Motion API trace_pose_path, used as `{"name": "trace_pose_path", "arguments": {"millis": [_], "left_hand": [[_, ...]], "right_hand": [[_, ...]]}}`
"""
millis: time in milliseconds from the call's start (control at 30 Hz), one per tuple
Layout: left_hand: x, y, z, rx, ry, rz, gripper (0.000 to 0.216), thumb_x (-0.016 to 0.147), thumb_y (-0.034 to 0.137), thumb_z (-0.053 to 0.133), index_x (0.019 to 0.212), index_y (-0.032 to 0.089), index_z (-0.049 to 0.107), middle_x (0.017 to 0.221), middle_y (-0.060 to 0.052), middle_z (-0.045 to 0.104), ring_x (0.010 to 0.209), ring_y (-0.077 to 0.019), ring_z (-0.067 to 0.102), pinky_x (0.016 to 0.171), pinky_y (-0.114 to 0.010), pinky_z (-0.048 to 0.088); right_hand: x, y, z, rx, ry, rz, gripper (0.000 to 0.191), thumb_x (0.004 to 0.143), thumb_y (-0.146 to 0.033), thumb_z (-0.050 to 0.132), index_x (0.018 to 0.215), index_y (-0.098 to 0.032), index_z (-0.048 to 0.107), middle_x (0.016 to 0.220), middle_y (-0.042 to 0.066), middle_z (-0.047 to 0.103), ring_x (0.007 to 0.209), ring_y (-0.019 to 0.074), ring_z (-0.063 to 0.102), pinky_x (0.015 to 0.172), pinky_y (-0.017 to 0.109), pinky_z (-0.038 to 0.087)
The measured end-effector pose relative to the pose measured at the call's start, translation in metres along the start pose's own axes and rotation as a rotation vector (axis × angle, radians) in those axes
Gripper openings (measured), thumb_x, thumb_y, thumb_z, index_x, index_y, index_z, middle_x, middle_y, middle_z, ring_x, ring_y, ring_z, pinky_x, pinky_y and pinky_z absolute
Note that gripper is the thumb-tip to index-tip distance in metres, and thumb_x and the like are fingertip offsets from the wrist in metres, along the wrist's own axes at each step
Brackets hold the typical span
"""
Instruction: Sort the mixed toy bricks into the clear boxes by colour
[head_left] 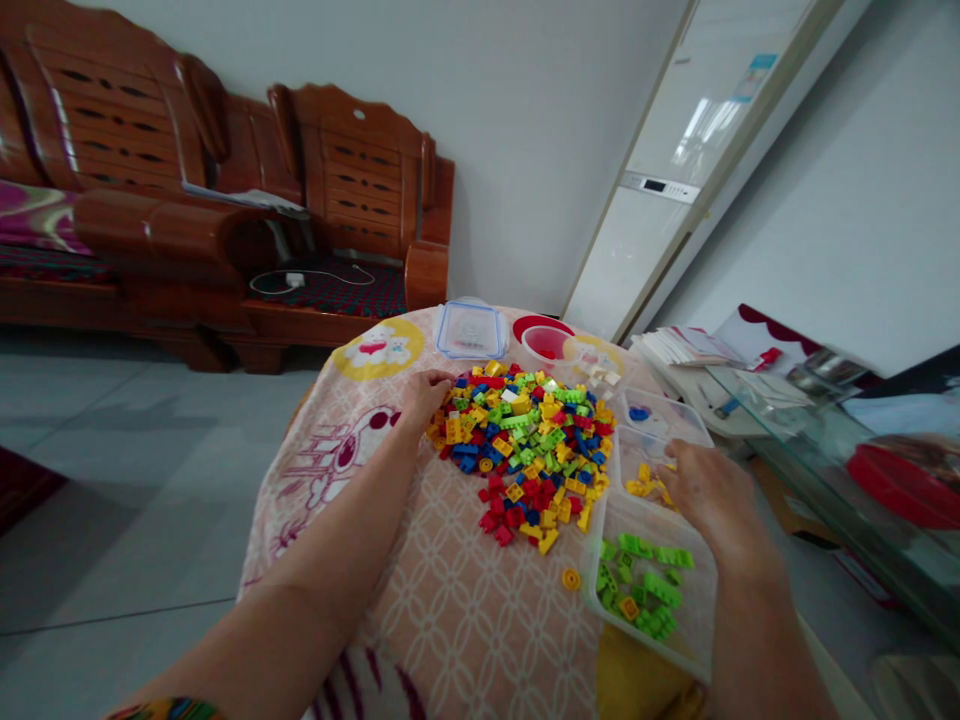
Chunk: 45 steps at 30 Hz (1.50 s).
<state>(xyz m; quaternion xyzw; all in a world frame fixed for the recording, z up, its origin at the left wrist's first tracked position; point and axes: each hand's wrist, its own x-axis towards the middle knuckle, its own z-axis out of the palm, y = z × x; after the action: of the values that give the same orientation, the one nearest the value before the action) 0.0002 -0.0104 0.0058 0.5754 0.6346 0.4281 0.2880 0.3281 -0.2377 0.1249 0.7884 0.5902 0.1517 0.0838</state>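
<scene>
A heap of toy building bricks in red, yellow, blue and green covers the middle of the round table. At the heap's left edge is my left hand, its fingers bent together among the bricks; what they hold is hidden. My right hand reaches into a clear container holding yellow bricks. Its fingers are drawn together pointing down, and I cannot make out anything between them. Nearer me, a clear plastic box holds green bricks and an orange-yellow piece.
A blue-edged clear lid and a red-and-white bowl stand at the table's far side. Behind them, another clear container has blue pieces. A loose yellow round brick lies on the patterned tablecloth. A glass shelf adjoins the right.
</scene>
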Motion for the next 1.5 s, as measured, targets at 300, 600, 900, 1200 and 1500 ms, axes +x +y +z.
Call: {"name": "trace_pose_path", "arguments": {"millis": [300,600,900,1200,1500], "left_hand": [[-0.086,0.088,0.017,-0.097,-0.375,0.778,0.021,0.087,0.026,0.054,0.088,0.018,0.074,0.093,-0.006,0.073,0.090,-0.0179,0.066,0.087,-0.028,0.049],[-0.177,0.096,0.047,0.295,-0.949,1.383,0.029,0.071,0.041,0.076,0.090,0.020,0.071,0.103,-0.009,0.069,0.103,-0.0265,0.059,0.096,-0.039,0.041],[-0.201,0.084,0.057,0.522,-0.754,1.301,0.064,0.062,0.060,0.078,0.103,0.012,0.065,0.112,-0.014,0.059,0.110,-0.0311,0.050,0.101,-0.045,0.036],[-0.184,0.084,0.063,0.339,-0.763,1.241,0.025,0.081,0.027,0.063,0.103,0.017,0.060,0.110,-0.010,0.061,0.105,-0.0241,0.053,0.098,-0.037,0.039],[-0.164,0.075,0.078,0.332,-0.577,1.183,0.013,0.093,0.023,0.053,0.099,0.020,0.064,0.111,-0.006,0.064,0.106,-0.0217,0.054,0.106,-0.041,0.034]], "right_hand": [[0.003,-0.008,-0.006,0.132,0.075,-0.002,0.024,0.094,-0.032,0.052,0.106,-0.017,0.066,0.094,0.010,0.073,0.088,0.0236,0.068,0.070,0.031,0.040],[0.002,-0.005,-0.002,0.132,0.098,0.002,0.027,0.095,-0.034,0.051,0.108,-0.017,0.066,0.095,0.010,0.073,0.088,0.0243,0.068,0.069,0.032,0.041],[0.003,-0.001,0.002,0.138,0.045,-0.028,0.026,0.095,-0.034,0.050,0.106,-0.018,0.066,0.092,0.009,0.073,0.088,0.0235,0.067,0.070,0.031,0.039],[0.000,-0.007,-0.003,0.158,0.001,-0.021,0.026,0.095,-0.032,0.050,0.107,-0.018,0.068,0.095,0.010,0.074,0.090,0.0231,0.068,0.071,0.030,0.040],[0.001,-0.014,-0.002,0.154,-0.034,-0.035,0.024,0.094,-0.032,0.050,0.101,-0.018,0.069,0.094,0.011,0.074,0.091,0.0239,0.068,0.071,0.030,0.040]]}}
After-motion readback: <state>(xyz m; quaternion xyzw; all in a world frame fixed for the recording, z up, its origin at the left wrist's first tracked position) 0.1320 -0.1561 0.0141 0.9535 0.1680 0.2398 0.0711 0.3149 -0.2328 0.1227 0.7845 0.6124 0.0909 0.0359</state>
